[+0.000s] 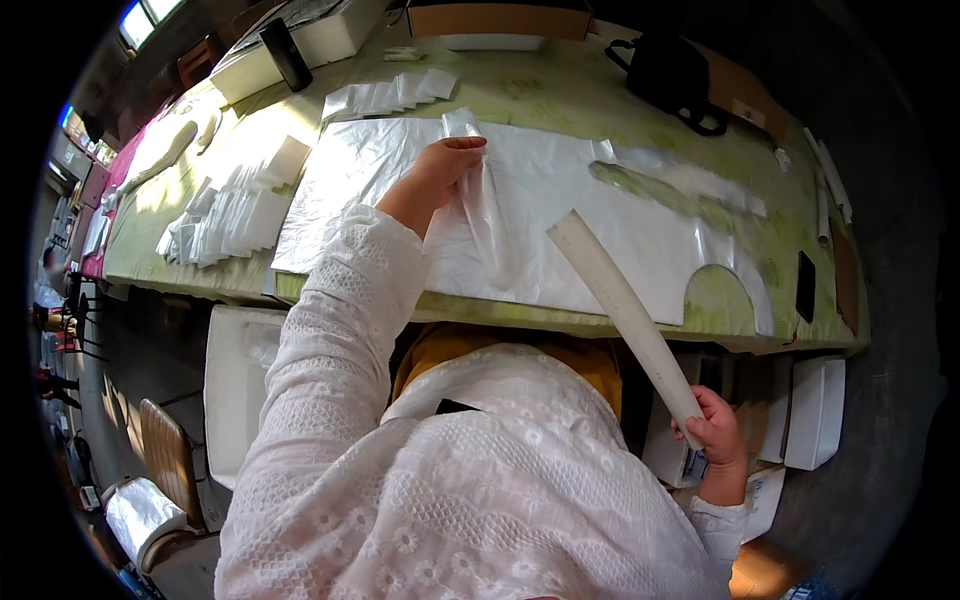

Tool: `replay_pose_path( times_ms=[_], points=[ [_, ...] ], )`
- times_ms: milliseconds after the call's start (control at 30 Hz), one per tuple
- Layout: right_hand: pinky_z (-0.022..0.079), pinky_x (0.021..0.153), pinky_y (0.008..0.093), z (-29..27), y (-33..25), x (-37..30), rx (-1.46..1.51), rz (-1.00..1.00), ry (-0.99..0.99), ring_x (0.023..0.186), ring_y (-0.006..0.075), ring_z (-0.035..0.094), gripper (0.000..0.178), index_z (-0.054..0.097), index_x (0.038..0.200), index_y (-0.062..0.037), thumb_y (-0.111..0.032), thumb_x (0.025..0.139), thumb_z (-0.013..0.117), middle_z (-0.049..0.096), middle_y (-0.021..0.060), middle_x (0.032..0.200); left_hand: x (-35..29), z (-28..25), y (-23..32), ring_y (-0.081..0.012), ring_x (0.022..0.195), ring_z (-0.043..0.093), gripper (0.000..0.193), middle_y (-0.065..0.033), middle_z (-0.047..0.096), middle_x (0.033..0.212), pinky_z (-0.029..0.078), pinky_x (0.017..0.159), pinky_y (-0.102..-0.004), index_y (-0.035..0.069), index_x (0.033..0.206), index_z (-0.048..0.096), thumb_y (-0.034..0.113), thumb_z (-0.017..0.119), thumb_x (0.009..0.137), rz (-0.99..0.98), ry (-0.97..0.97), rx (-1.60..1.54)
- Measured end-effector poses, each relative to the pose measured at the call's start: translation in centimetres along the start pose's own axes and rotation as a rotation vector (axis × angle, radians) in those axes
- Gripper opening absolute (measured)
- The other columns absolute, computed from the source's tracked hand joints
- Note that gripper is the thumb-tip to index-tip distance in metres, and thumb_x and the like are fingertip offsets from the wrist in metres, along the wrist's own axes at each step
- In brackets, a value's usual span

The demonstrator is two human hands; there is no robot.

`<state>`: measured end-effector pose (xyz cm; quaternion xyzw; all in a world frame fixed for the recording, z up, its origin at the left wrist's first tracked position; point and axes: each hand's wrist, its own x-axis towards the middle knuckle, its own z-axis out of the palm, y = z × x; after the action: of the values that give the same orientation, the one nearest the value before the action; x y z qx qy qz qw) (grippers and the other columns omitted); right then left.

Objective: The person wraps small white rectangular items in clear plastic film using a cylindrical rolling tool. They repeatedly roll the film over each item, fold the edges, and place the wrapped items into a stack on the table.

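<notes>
My left hand (445,170) is closed, with thumb and fingers pinching a folded strip of thin plastic film (484,225). That strip lies over a large white plastic bag (345,185) spread flat across the table, with a curved cutout and handle loops at its right end. Held low at the right, clear of the table, my right hand (716,430) is wrapped round one end of a long flat off-white bar (625,305). The bar slants up to the left, its far end above the bag.
The table has a green cloth (540,90). Folded plastic packets lie in a pile (235,215) at left and a row (390,93) behind. A black tumbler (286,55), a black bag (665,80) and a phone (805,285) sit around. A white foam box (228,380) stands below left.
</notes>
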<state>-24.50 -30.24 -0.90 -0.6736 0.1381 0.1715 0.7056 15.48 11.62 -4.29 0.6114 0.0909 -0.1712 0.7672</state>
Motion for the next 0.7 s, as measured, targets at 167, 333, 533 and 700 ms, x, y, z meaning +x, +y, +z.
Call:
replay_pose_path(
  times_ms=[167,333,533,700],
  points=[
    [0.052,0.086,0.0282,4.9,-4.8,9.4,-0.354,-0.367,0.103,0.095,0.0146,0.063,0.046,0.058,0.133,0.0015,-0.013,0.092,0.074,0.068,0.0066,0.109,-3.9,2.2,-0.3,-0.0183,0.094,0.068,0.015,-0.0055,0.07,0.104,0.06,0.084,-0.0381,0.007,0.108,0.071,0.002,0.066,0.095,-0.071,0.011,0.29],
    [0.052,0.094,0.0363,9.3,-8.8,17.5,-0.884,-0.514,0.168,0.105,0.0256,0.067,0.052,0.059,0.136,-0.0059,-0.026,0.091,0.073,0.07,0.0113,0.119,-5.3,2.1,-0.7,-0.0158,0.092,0.067,0.012,-0.0036,0.07,0.101,0.059,0.079,-0.034,0.007,0.106,0.071,0.004,0.068,0.095,-0.104,-0.104,0.33],
    [0.054,0.093,0.0435,9.0,-7.9,18.9,-1.225,-0.547,0.224,0.108,0.0347,0.065,0.055,0.06,0.135,-0.0105,-0.034,0.086,0.072,0.068,0.0127,0.118,-15.1,-0.6,-1.5,-0.0112,0.082,0.064,0.014,-0.0014,0.068,0.097,0.056,0.072,-0.0271,0.005,0.108,0.071,0.006,0.07,0.093,-0.227,-0.234,0.465],
    [0.054,0.09,0.045,6.5,-6.4,19.0,-1.269,-0.67,0.384,0.104,0.0352,0.064,0.055,0.06,0.135,-0.0111,-0.03,0.085,0.073,0.068,0.0125,0.11,-22.4,-2.3,-5.1,-0.0089,0.082,0.067,0.013,-0.002,0.07,0.092,0.058,0.073,-0.0247,0.003,0.11,0.072,0.005,0.065,0.099,-0.328,-0.431,0.382]
  ],
)
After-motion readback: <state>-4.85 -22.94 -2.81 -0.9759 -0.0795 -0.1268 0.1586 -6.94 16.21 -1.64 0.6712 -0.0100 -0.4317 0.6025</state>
